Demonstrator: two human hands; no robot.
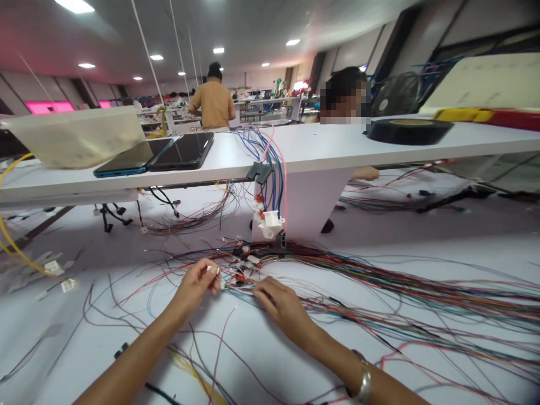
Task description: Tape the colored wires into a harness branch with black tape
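Note:
My left hand [201, 282] pinches a small white connector [213, 271] between thumb and fingers. Just to its right, my right hand [276, 302] has its fingers closed together around thin wires [248, 288] that run toward the connector; its fingertips are partly hidden. Beyond both hands lies a cluster of small white, black and orange connectors [242, 261]. From there a thick bundle of multicoloured wires [379, 281] stretches away to the right across the white table [261, 354]. Loose wire ends spread around my left forearm.
A white shelf [337, 152] crosses above the table. It carries two phones [181, 151], a black tape roll [408, 130] and a pale bin [80, 138]. Blue wires with white connectors [270, 223] hang from its edge. One person [216, 104] stands far back; another [343, 98] is behind the shelf.

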